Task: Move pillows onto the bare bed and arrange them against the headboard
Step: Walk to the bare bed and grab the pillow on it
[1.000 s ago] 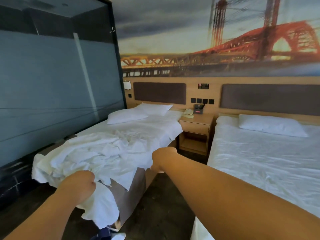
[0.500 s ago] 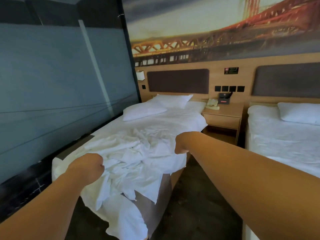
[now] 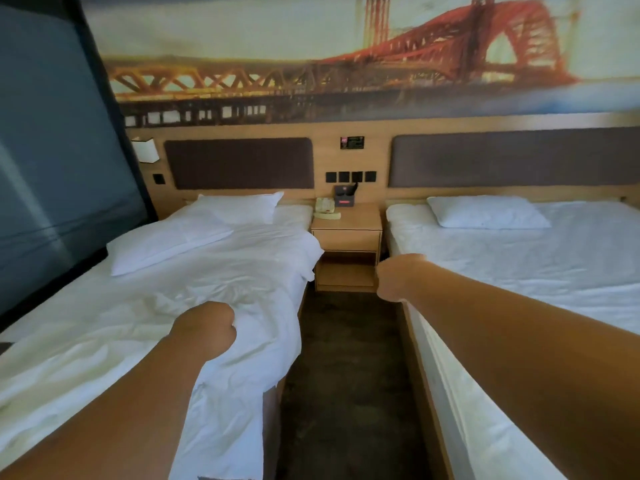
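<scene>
Two white pillows lie on the left bed (image 3: 86,341): one flat near the glass wall (image 3: 166,242), the other (image 3: 242,207) leaning by the dark headboard (image 3: 239,162). Crumpled white sheets (image 3: 242,292) cover that bed. The right bed (image 3: 519,278) has a smooth sheet and one pillow (image 3: 485,211) below its headboard (image 3: 512,157). My left hand (image 3: 204,329) is a fist just above the crumpled sheet, and I cannot see anything in it. My right hand (image 3: 398,277) is a fist over the aisle beside the right bed, holding nothing.
A wooden nightstand (image 3: 346,233) with a phone (image 3: 325,207) stands between the beds at the wall. A narrow dark-floored aisle (image 3: 346,393) runs between the beds. A dark glass wall (image 3: 52,168) borders the left bed.
I have moved forward into the aisle and turned right, so both beds now face me. Both fists stay held out; the left one now sits over the sheet's middle.
</scene>
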Tool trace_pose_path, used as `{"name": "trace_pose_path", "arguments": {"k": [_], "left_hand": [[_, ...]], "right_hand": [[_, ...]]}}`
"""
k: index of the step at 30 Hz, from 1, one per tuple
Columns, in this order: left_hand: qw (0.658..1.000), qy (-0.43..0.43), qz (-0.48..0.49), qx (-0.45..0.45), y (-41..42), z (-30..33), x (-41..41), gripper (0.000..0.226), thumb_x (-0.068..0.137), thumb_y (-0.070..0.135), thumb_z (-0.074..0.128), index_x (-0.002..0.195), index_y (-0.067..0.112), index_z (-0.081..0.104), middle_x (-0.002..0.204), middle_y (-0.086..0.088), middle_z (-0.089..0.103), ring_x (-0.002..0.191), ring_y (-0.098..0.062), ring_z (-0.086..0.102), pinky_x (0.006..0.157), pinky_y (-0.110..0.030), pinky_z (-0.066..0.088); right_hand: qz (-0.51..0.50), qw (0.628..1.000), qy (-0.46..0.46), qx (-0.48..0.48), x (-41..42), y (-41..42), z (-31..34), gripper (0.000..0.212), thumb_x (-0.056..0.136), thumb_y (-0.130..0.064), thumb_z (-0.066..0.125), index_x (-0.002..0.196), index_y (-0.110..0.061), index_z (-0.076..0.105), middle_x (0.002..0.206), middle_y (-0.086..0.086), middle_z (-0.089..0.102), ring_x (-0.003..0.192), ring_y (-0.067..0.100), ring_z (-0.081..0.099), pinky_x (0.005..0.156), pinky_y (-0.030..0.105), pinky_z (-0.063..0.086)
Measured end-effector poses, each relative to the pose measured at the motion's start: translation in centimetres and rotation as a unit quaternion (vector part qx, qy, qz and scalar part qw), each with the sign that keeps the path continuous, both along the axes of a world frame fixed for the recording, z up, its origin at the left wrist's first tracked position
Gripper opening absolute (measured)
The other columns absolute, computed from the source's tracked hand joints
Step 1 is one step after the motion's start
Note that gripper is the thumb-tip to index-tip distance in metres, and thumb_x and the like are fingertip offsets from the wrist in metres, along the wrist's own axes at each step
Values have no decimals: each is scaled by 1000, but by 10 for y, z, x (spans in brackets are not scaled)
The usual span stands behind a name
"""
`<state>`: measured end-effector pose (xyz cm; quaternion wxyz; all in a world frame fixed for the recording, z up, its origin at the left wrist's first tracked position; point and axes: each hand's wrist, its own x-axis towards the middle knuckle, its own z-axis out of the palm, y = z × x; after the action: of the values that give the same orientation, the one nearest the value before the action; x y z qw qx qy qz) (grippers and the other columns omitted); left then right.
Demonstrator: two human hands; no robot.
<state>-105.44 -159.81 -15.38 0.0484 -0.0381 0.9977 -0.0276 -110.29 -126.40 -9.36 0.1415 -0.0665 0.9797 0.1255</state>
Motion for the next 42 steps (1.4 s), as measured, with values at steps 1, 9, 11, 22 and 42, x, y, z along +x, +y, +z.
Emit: {"name": "trace_pose_path", "arguments": {"k": [1,9,11,22,42], "left_hand": [[1000,-2,-16,5,2,-3,-15,23,92,25,48,72,18,54,78,2,57,68,-18,54,56,-24,38],[991,-51,-122,-5,54,-42,-118,36,103,32,42,122,9,62,125,-6,62,115,-24,58,98,-35,46],[989,-33,-139,-24,70,-47,-147,37,103,32,42,124,9,62,128,-7,62,117,-24,58,100,-35,45],[987,-11,-138,-83,131,-7,-349,32,100,37,43,117,19,63,122,1,61,102,-17,56,80,-28,42],[956,14,-286,57,230,-59,-737,33,95,27,50,64,24,41,69,4,44,62,-11,43,52,-25,27]], "right_hand": [[-17,1000,9,-4,-6,3,0,24,99,-26,55,119,-15,63,102,1,60,90,17,58,78,29,44],[-104,995,-2,8,-42,39,-51,27,98,-27,55,123,-17,60,114,2,62,101,22,62,89,32,53],[-128,992,-6,6,-62,55,-62,19,97,-28,57,112,-16,61,103,1,62,95,21,63,83,29,51],[-159,986,32,-39,-267,134,-52,10,92,-16,57,84,-16,50,85,0,53,70,15,52,57,24,39],[-253,967,11,13,-590,185,-70,22,85,-4,44,92,-16,61,83,-3,59,66,13,54,56,22,40]]}}
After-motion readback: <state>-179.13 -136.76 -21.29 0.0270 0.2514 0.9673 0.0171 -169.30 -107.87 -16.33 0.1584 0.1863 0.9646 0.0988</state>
